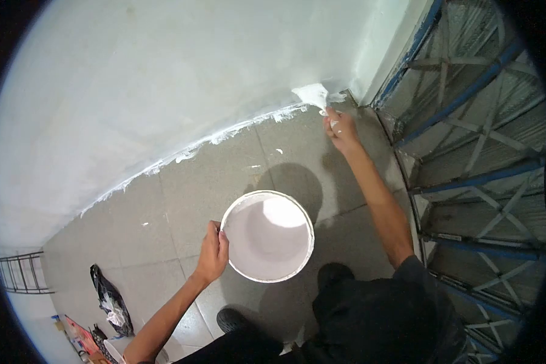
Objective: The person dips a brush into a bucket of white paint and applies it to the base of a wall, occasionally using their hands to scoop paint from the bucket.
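Left hand (214, 253) on a bucket (270, 281), right hand (344, 130) on a putty knife (311, 95)

At far left is a black wire rack (23, 273); nearer, a black plastic bag (106, 288) lies on the grey tiled floor (218, 176). The left arm angles forward, its hand clamped on the bucket's left rim. The bucket sits mid-view, ahead of the feet. Ragged white smears line the foot of the pale wall (182, 79). The right arm stretches forward, fingers pinching the putty knife, its white-coated blade at the wall's foot near the corner. Far right stands a lattice gate (482, 178) with blue bars.
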{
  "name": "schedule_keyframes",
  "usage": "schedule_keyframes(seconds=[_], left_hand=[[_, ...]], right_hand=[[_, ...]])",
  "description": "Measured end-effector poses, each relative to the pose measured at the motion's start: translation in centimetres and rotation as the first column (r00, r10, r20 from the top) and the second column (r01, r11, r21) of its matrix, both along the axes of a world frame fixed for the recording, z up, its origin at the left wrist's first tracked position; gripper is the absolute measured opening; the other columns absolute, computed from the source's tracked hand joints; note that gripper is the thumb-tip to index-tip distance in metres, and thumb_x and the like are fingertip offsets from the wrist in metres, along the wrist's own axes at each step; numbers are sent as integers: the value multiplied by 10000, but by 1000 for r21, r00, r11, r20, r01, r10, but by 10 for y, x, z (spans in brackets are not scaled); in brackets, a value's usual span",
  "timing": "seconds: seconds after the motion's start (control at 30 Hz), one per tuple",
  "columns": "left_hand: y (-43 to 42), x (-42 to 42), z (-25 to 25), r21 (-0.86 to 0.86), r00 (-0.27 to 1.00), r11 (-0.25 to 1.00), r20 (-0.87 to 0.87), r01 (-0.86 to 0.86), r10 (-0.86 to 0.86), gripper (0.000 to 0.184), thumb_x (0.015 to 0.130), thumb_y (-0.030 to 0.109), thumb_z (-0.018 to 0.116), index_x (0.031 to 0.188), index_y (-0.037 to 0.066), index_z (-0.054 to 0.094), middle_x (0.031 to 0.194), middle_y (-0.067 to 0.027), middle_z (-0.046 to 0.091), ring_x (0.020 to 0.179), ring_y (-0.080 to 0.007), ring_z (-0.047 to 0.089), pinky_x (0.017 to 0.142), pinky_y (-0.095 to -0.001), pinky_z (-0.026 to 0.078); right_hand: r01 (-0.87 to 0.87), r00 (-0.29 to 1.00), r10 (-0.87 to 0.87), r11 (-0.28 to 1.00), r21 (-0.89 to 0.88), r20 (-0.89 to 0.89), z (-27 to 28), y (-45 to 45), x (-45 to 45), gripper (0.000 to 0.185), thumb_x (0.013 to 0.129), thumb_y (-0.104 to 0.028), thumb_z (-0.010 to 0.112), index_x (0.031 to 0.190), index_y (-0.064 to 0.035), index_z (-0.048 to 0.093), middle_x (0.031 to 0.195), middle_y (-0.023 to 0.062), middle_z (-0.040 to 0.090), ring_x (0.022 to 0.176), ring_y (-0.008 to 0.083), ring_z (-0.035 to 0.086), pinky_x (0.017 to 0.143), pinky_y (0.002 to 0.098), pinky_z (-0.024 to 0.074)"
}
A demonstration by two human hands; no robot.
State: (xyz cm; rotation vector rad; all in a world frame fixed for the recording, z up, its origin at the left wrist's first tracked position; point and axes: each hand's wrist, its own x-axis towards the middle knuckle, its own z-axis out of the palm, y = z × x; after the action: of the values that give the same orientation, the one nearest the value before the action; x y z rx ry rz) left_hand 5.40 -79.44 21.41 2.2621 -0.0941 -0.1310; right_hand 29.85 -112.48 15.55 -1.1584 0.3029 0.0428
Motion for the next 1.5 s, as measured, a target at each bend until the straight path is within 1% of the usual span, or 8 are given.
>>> schedule_keyframes(seconds=[0.2,0.3,0.47,0.8,1.0,1.2,1.33,1.5], left_hand=[[1,0,1,-2,1000,1000,-6,-9,9,126,926,91,349,942,-29,384,677,-212,492,593,-331,513,564,-406,391],[2,-1,-2,-1,1000,1000,30,-5,5,127,929,91,341,941,-27,385,673,-208,486,586,-319,505,563,-396,392],[0,-1,-1,-14,1000,1000,20,-8,8,151,942,111,332,944,-29,387,670,-197,475,585,-303,495,571,-390,398],[0,1,-3,-19,999,1000,53,8,-7,185,955,140,321,948,-29,396,655,-188,471,570,-294,494,560,-396,394],[4,1,-5,-17,998,1000,67,14,-13,168,946,128,331,948,-28,396,653,-184,471,559,-294,484,550,-394,383],[-1,2,-5,-51,997,998,56,-43,46,230,956,167,303,889,-24,413,675,-197,453,624,-302,474,612,-400,387],[-16,1,-2,-25,981,981,24,-193,193,290,966,200,273,844,-23,413,688,-212,442,648,-315,471,642,-411,386],[-15,2,-4,7,982,983,39,-184,183,294,970,202,273,839,-26,405,695,-214,442,643,-317,461,643,-418,381]], right_hand=[[44,992,-33,995,-89,121,43,-9,-53,285,865,-243,625,894,34,562,626,-1,476,468,42,400,364,190,253],[80,995,-72,991,-107,76,17,-21,-47,256,883,-229,585,767,-3,552,596,14,489,423,57,381,350,220,236],[40,998,-47,991,-128,-51,-40,-20,-7,220,883,-178,560,794,24,566,603,20,492,429,81,394,355,231,241],[114,993,-114,993,34,-4,38,-25,-3,231,870,-185,596,871,42,549,648,36,507,471,66,422,362,200,274],[139,987,-126,982,-129,103,45,-57,-34,247,872,-203,590,875,43,568,643,29,525,476,60,449,357,200,278],[81,991,-118,916,-393,-69,-21,-69,5,220,870,-186,568,774,12,579,578,32,509,432,86,434,354,239,288],[69,996,-79,978,-197,-45,-38,-62,21,215,857,-165,579,738,13,556,578,44,512,417,106,430,354,247,284],[146,987,-148,989,-34,-58,-4,-63,20,220,869,-164,582,798,42,553,624,41,522,445,91,425,361,226,275]])
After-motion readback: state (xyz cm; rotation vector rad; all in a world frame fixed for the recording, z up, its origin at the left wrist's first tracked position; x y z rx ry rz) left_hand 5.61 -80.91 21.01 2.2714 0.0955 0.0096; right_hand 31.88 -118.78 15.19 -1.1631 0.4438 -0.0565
